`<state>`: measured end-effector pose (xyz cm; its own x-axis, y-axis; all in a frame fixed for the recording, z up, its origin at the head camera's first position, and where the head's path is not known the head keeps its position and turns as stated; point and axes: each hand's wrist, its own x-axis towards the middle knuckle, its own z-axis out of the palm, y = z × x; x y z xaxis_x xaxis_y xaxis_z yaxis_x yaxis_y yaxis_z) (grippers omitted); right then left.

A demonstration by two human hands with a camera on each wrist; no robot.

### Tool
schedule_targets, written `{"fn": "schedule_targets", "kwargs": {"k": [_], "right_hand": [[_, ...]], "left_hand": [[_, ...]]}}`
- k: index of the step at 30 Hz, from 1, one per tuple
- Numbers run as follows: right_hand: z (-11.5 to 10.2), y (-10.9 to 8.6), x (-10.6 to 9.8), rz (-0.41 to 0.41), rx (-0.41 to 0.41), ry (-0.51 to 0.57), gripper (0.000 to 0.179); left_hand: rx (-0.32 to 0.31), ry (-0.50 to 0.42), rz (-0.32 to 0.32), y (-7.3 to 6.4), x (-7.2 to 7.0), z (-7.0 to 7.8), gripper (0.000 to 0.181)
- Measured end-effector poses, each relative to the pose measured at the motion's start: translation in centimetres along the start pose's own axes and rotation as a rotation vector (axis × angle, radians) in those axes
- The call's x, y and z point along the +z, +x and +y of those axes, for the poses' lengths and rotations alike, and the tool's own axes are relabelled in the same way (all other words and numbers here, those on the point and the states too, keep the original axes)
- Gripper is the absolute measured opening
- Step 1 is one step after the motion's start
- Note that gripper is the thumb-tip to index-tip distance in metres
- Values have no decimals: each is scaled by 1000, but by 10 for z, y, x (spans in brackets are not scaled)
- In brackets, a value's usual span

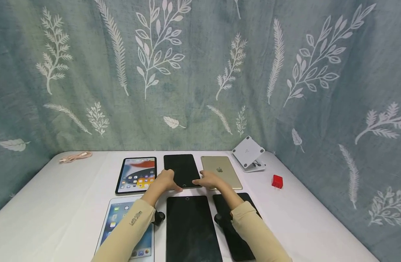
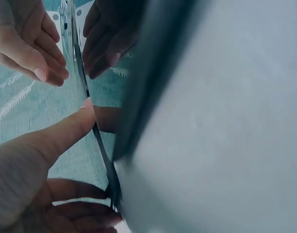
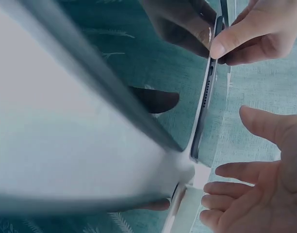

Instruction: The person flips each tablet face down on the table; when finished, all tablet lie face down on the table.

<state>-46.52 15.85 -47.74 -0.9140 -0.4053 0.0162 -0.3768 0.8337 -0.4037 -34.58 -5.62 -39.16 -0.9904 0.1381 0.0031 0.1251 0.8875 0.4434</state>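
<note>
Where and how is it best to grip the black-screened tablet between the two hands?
Probably by pinching its two near corners, coming from the near side: the black-screened tablet is a thin slab, its long sides close to the dark-framed lit tablet and gold tablet, while white tabletop borders its near edge.

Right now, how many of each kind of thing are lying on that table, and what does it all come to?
Tablets with lit screens: 2
Dark tablets: 3
Gold-backed tablet: 1
Silver device stand: 1
Red plug-in charger: 1
Coiled pinkish cable: 1
Total: 9
</note>
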Motion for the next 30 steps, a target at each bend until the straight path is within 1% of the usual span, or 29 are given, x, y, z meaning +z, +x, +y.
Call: {"fn": "schedule_targets", "kwargs": {"k": [1,3,4,5,7,9,10,11,12,14,15,16,17,18,20,23,24,26,28,30], "right_hand": [[-5,1,-5,-21,33,17,88],[-27,-9,-19,-33,71,40,80],[-42,-17,-28,-33,97,50,70],[-60,-28,-38,-40,126,68,64],[-87,-46,-51,-52,201,103,54],[-97,-54,-52,-44,228,113,54],[-98,-53,-49,-45,250,129,56],[-88,-45,-41,-32,233,136,62],[-81,-38,-34,-22,238,158,66],[-59,-19,-19,-19,253,259,73],[-50,-10,-12,-15,276,320,76],[-39,-3,-6,-8,274,364,80],[-38,-3,-5,-7,286,409,81],[-49,-12,-11,-15,333,466,78],[-67,-31,-23,-22,359,563,78],[-99,-62,-49,-17,384,702,74],[-101,-66,-53,-10,374,743,74],[-98,-66,-56,11,356,800,72],[-96,-67,-54,40,337,816,68],[-93,-67,-52,67,336,827,65]], "left_hand": [[4,0,-4,1,-2,0,67],[12,4,-10,2,-5,-1,69],[17,8,-13,3,-6,-1,70],[20,11,-18,3,-7,-2,70],[24,11,-30,4,-7,-3,71],[24,13,-40,3,-6,-5,69],[24,14,-44,2,-5,-7,68],[24,16,-45,2,-4,-8,67],[27,16,-42,2,-2,-10,67],[30,10,-38,1,-1,-13,64],[33,6,-36,1,0,-15,63],[36,4,-36,1,0,-16,62],[37,-1,-38,1,1,-18,62],[37,-8,-41,0,1,-19,62],[42,-16,-41,-1,0,-20,60],[53,-44,-39,-3,-1,-22,54],[59,-50,-36,-4,-2,-22,52],[67,-58,-36,-4,-3,-22,47],[72,-51,-41,-5,-4,-23,45],[73,-38,-48,-6,-4,-23,45]]}}
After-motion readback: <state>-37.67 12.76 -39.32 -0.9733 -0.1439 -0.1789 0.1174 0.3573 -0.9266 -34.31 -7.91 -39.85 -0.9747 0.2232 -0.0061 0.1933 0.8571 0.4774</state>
